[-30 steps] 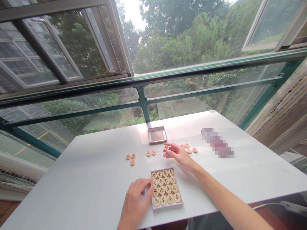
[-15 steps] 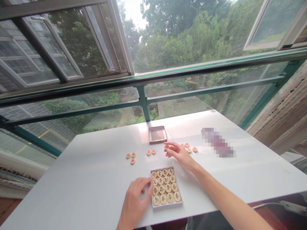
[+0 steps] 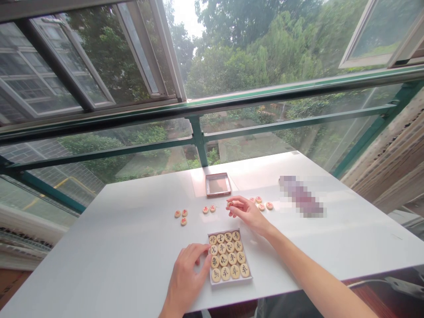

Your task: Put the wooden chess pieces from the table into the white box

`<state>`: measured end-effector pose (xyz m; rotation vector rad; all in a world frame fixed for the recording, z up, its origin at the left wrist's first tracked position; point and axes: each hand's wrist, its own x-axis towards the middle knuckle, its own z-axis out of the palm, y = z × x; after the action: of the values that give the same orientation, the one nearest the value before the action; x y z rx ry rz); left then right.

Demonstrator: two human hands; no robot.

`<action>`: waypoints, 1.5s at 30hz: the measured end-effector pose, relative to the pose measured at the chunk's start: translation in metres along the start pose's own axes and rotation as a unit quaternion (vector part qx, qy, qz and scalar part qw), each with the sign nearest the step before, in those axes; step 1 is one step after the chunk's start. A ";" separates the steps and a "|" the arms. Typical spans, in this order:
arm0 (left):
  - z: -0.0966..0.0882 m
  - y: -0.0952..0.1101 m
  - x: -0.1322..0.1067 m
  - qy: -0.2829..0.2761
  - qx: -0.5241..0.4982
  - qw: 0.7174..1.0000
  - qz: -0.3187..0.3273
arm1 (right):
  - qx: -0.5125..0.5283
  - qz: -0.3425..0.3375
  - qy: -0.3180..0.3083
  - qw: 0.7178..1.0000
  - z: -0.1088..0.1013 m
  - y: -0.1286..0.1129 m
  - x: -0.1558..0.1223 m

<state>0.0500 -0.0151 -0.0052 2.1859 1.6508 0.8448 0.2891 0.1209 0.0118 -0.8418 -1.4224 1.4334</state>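
Observation:
Beyond the box, my right hand (image 3: 243, 210) pinches a round xiangqi piece (image 3: 230, 204) between thumb and fingertips, tilted so its marking hardly shows. At the left wall of an open shallow box (image 3: 232, 282) is my left hand (image 3: 190, 274), thumb and forefinger closed against its edge. Rows of black-marked xiangqi pieces (image 3: 232, 258) fill this box. Red-marked pieces lie on the table: a group of three (image 3: 184, 213) at the left, a pair (image 3: 206, 210) in the middle, and several (image 3: 261, 206) just right of my right hand, partly behind it.
An empty-looking box lid (image 3: 217, 194) lies at the back of the white table (image 3: 139, 247). On the right is a pixelated, blurred object (image 3: 301, 196). A green railing (image 3: 198, 141) and windows stand behind the table; a white cable (image 3: 367, 282) runs below its right edge.
The piece in my right hand has turned, so its red marking, visible before, now barely shows. My left hand stays at the box, and the pieces on the table lie as before.

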 end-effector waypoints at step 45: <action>-0.002 0.003 0.002 -0.011 -0.007 1.000 -0.012 | -0.093 -0.026 -0.026 0.995 0.016 0.005 -0.012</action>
<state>0.0521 -0.0148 -0.0015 2.1534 1.6537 0.8208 0.2779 0.1049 0.0074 -0.8826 -1.6238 1.3066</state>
